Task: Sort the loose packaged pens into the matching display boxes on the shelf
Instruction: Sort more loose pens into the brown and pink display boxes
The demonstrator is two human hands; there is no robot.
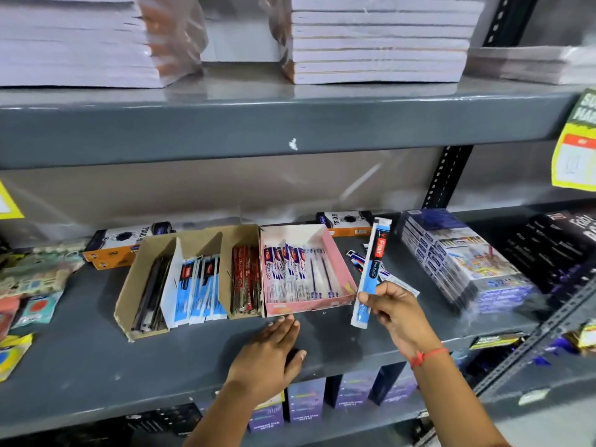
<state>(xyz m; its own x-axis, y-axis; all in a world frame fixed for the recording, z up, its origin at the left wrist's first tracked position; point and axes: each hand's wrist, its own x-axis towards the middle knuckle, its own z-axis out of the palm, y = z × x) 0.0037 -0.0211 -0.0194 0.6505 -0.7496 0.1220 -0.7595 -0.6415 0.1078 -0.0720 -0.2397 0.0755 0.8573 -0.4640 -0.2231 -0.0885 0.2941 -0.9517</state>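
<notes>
My right hand holds a long blue, black and red Flair pen packet nearly upright, just right of the pink display box. That box holds several white and blue packets. Left of it stands a brown cardboard box with dark pens, blue-white packets and red packets in separate sections. A few loose packets lie on the shelf behind the held packet. My left hand rests flat on the shelf, fingers apart, its fingertips near the pink box's front edge.
Grey metal shelf with orange-black Trio boxes at the back, wrapped stacks of boxes on the right, small packets on the left. Notebook stacks fill the shelf above. Purple boxes stand below.
</notes>
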